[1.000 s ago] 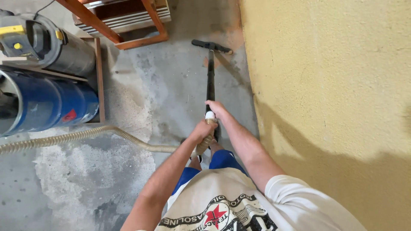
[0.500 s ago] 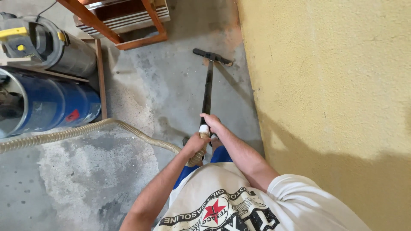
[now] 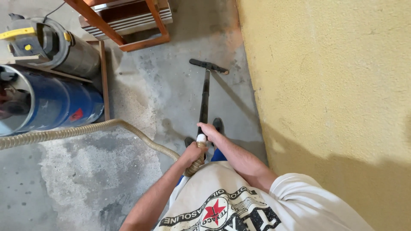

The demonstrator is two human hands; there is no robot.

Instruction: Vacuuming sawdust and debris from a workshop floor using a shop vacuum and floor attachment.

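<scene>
Both hands stay clenched on the black vacuum wand (image 3: pixel 204 100): the right hand (image 3: pixel 208 130) higher, the left hand (image 3: pixel 193 152) at the ribbed hose (image 3: pixel 85 130) joint. Its floor nozzle (image 3: pixel 208 66) has shifted slightly away from the yellow wall (image 3: pixel 325 85), resting on the concrete floor (image 3: pixel 141 94).

Both hands (image 3: pixel 201 143) closed, forearms extended forward.

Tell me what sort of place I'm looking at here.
Probably a workshop or garage. The bare concrete floor is patchy with dust, a blue drum and a canister vacuum stand by a wooden frame, and both hands grip a vacuum wand beside a yellow wall.
</scene>
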